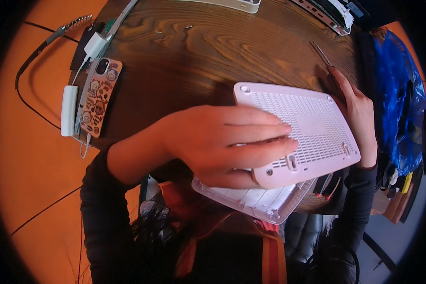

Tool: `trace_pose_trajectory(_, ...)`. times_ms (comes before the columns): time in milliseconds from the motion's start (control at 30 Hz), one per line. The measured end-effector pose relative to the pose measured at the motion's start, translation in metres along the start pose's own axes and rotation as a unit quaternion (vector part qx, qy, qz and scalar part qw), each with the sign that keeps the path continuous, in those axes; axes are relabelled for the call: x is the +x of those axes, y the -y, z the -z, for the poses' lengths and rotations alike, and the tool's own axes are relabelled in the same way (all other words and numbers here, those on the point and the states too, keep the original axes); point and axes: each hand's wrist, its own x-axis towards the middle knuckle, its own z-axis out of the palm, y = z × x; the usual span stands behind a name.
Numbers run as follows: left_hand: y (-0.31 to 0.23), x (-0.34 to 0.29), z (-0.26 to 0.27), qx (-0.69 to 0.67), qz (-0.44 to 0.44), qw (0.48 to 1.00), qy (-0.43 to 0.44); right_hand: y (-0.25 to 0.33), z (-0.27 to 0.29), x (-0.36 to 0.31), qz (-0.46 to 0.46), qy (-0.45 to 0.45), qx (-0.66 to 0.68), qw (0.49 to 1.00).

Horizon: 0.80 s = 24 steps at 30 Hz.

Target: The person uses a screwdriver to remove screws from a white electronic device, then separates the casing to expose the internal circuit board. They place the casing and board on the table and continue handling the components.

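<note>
My left hand (222, 142) grips a white plastic cover (312, 123) by its left edge, fingers over its face. Rows of slots cover most of the panel, and holes sit at its corners. It is tilted above a second, shallow plastic shell (274, 215), which lies partly hidden below it near the front of the table. My right hand (359, 111) is closed beside the cover's right edge. From its fingertips a thin metal tool (323, 53), apparently a screwdriver, points up and left; its handle is hidden.
A phone in a patterned case (97, 99) with a cable lies at left, near a white charger (96, 45). Small screws (189, 27) lie on the wooden table (175, 61). More device housings (324, 14) stand at the far edge. A blue plastic bag (400, 99) is at right.
</note>
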Motion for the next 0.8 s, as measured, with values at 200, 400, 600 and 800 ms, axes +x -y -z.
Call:
trace_pose_trajectory(200,-0.004,0.001,-0.002,0.070,0.005,0.997,-0.043,0.001,0.000,0.000,0.007,-0.003,-0.012,1.000)
trace_pose_trajectory(400,0.009,-0.008,0.002,-0.023,0.137,0.987,-0.081,-0.011,-0.002,-0.002,0.018,-0.015,0.009,1.000)
trace_pose_trajectory(600,0.027,-0.010,0.003,-0.037,0.312,0.904,-0.291,-0.004,0.014,-0.007,-0.105,-0.150,0.236,0.954)
trace_pose_trajectory(800,0.038,0.007,0.011,-0.379,0.496,0.692,-0.364,0.032,0.009,0.011,-0.198,-0.018,0.631,0.750)
